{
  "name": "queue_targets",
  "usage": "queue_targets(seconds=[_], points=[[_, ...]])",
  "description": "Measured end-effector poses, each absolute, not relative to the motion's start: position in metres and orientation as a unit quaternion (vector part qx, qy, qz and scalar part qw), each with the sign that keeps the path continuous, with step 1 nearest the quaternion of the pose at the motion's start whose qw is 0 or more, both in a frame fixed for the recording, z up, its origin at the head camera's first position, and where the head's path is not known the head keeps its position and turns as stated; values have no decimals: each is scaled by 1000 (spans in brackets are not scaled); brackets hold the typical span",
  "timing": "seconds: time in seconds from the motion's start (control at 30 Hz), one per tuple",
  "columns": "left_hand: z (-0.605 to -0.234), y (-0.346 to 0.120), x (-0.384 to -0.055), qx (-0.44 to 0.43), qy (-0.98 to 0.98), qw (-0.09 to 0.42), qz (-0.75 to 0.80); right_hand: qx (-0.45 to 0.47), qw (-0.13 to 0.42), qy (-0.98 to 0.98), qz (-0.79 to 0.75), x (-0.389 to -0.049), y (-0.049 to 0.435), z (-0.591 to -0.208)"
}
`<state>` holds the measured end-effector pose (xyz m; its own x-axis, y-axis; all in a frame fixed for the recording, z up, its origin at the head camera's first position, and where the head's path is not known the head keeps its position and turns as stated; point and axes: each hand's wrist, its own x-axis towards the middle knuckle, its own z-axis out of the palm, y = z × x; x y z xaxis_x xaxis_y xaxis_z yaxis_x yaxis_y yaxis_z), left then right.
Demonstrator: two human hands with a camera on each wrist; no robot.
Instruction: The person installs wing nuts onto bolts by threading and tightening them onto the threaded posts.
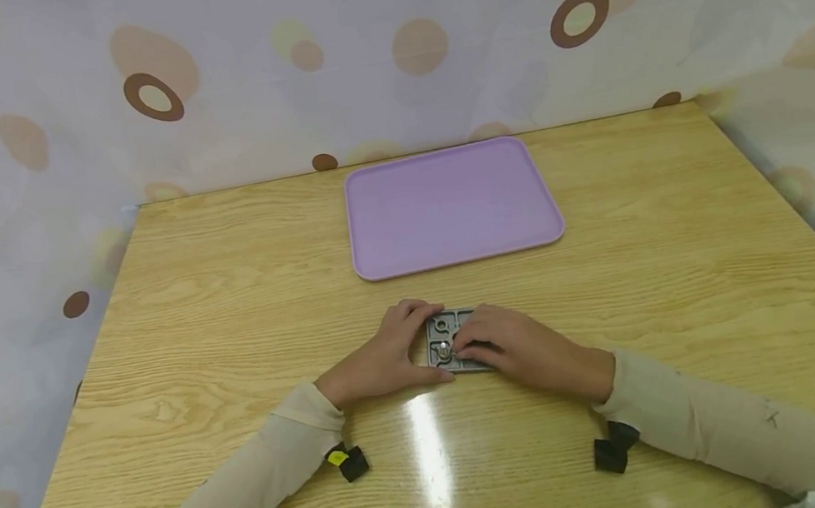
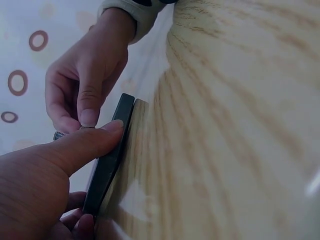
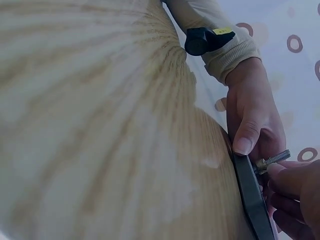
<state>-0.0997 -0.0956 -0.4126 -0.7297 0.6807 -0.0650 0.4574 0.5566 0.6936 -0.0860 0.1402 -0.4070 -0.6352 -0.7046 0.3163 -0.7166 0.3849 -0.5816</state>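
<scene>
A small grey metal plate [image 1: 469, 363] with raised outlines and round recesses lies on the table. My left hand [image 1: 382, 362] holds its left end, thumb along the near edge and fingertips at the far edge. From the plate's left part sticks up a threaded bolt [image 3: 279, 157], with a brass-coloured piece round its lower end. My right hand [image 1: 520, 350] reaches over the plate from the right, and its thumb and forefinger pinch at the bolt low down. These fingertips hide part of the bolt and the plate's right half. In the left wrist view, the plate's dark side [image 2: 107, 170] shows under the left thumb.
Behind the hands, a purple tray [image 1: 451, 207] lies flat near the back edge of the wooden table [image 1: 232, 307]. Patterned cloth [image 1: 355, 59] hangs behind the table and along both sides. Each wrist carries a small black strapped device.
</scene>
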Motion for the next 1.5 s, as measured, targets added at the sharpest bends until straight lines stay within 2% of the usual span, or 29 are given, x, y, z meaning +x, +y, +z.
queue_targets(seconds=[0.43, 1.0, 1.3, 1.5], points=[[-412, -96, -100, 328, 866, 172, 336, 402, -24, -847, 347, -84, 132, -407], [-412, -96, -99, 329, 867, 164, 337, 410, 4, -845, 343, -84, 137, -405], [-413, -96, -101, 328, 869, 166, 330, 393, -13, -847, 357, -83, 134, -407], [-413, -96, -101, 332, 866, 172, 331, 423, -18, -839, 342, -85, 131, -408]])
